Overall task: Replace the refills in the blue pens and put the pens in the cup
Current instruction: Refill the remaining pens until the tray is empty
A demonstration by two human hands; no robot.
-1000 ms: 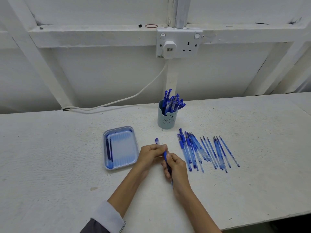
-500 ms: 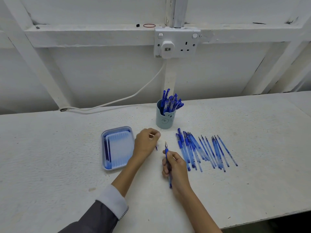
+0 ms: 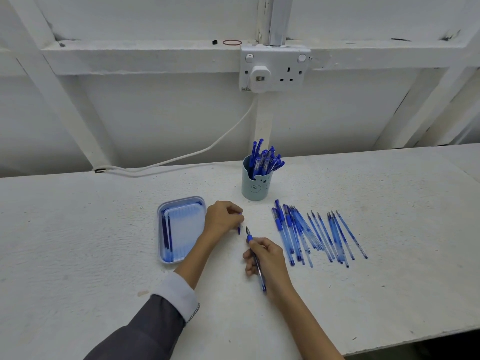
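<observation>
Cap off
Right hand point(image 3: 268, 258) grips translucent blue plastic pen point(image 3: 250, 238); left hand point(image 3: 223, 218) pinches its small blue cap point(image 3: 239, 230); set it close.

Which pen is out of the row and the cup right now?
The pen gripped in the right hand, tip bare. The others lie in the row on the table or stand in the cup.
</observation>
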